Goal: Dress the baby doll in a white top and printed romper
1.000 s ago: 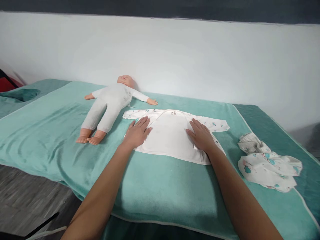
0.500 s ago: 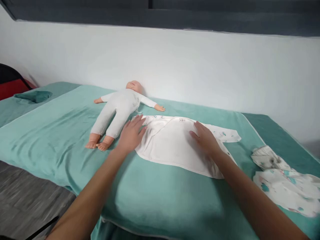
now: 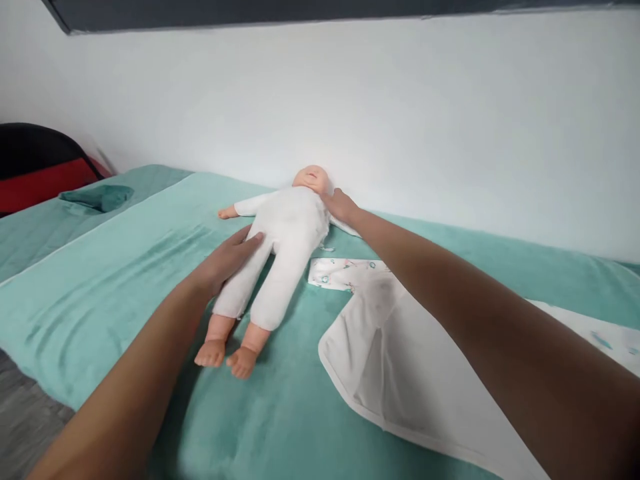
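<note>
A baby doll (image 3: 293, 217) with a white cloth body lies on its back, its head by the wall and its feet towards me. My left hand (image 3: 235, 252) rests at the doll's hip and thigh, thumb stretched over the top and apart from the fingers at the outer side. At the doll's neck and shoulder is my right hand (image 3: 343, 205); its fingers are partly hidden there, so their grip cannot be made out. A white baby shirt (image 3: 425, 373) with patterned sleeves is spread flat beside the doll, partly covered by my right forearm.
Teal bedding (image 3: 125, 267) covers the bed. A white wall (image 3: 225, 100) stands behind it, with a dark panel (image 3: 300, 12) above. To the left are a folded teal cloth (image 3: 97, 199) and a black and red object (image 3: 45, 170).
Both hands have left the shirt and moved to the doll, the left to its hip, the right to its neck. My view has turned left; the folded clothes at right are out of sight.
</note>
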### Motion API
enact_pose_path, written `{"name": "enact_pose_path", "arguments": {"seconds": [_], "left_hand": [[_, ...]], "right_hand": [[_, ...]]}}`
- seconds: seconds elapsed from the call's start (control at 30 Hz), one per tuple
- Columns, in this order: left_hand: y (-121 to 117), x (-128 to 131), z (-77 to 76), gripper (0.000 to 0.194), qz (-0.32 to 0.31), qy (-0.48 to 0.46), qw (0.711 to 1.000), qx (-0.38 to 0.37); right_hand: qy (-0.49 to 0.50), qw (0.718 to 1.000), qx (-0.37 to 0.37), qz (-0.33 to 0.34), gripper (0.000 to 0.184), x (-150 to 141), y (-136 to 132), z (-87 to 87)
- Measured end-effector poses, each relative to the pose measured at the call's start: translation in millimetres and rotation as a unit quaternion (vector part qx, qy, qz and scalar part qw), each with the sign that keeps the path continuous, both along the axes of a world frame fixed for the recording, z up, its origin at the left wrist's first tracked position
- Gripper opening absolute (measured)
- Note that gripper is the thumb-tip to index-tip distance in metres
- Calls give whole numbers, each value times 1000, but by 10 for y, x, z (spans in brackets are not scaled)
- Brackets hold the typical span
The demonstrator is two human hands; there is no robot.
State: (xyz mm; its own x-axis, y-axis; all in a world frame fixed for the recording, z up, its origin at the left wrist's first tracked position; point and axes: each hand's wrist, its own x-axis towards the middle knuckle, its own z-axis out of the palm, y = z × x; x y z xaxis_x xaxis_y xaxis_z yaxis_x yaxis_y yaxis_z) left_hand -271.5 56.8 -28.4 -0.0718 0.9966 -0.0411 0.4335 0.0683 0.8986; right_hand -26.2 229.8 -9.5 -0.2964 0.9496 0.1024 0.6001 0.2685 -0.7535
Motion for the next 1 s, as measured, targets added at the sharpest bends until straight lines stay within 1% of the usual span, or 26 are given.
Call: {"name": "enact_pose_path", "arguments": {"seconds": [0.07, 0.1, 0.17, 0.23, 0.3, 0.37, 0.43, 0.53, 0.63, 0.73, 0.8, 0.87, 0.93, 1.0], "left_hand": [[57, 52, 27, 67, -38, -141, 987, -68], [73, 90, 40, 68, -45, -184, 977, -94], [73, 195, 76, 66, -37, -217, 968, -118], [22, 343, 138, 59, -25, -230, 966, -115], [-81, 551, 226, 52, -30, -247, 962, -111], [-231, 830, 316, 50, -53, -269, 956, -109], [-418, 1178, 382, 48, -75, -297, 946, -104], [-755, 1767, 408, 51, -100, -349, 926, -102], [-1108, 2299, 369, 56, -118, -390, 907, -108], [-1378, 2670, 289, 58, -129, -405, 895, -134], [-1477, 2834, 220, 57, -130, -406, 892, -150], [-1519, 2949, 148, 57, -126, -406, 892, -156], [-1530, 3028, 87, 58, -119, -405, 893, -155], [-1541, 3078, 47, 60, -114, -404, 896, -147]], "right_hand": [[17, 1000, -17, 14, 60, -127, 106, 71], [23, 999, -28, 15, 56, -155, 124, 115], [31, 998, -45, 15, 52, -128, 93, 217], [30, 998, -51, -7, 56, 13, -22, 335], [31, 998, -50, -30, 63, 255, -202, 467], [34, 998, -40, -39, 66, 572, -425, 599], [30, 998, -32, -46, 67, 936, -670, 709], [-1, 995, -37, -96, 72, 1510, -1050, 794], [-38, 990, -36, -131, 77, 2046, -1419, 758], [-64, 985, -18, -158, 83, 2451, -1731, 635], [-70, 984, -17, -162, 84, 2622, -1875, 542], [-72, 985, -21, -156, 83, 2725, -1953, 467], [-75, 986, -24, -147, 83, 2789, -1973, 424], [-77, 988, -28, -134, 85, 2836, -1958, 423]]}}
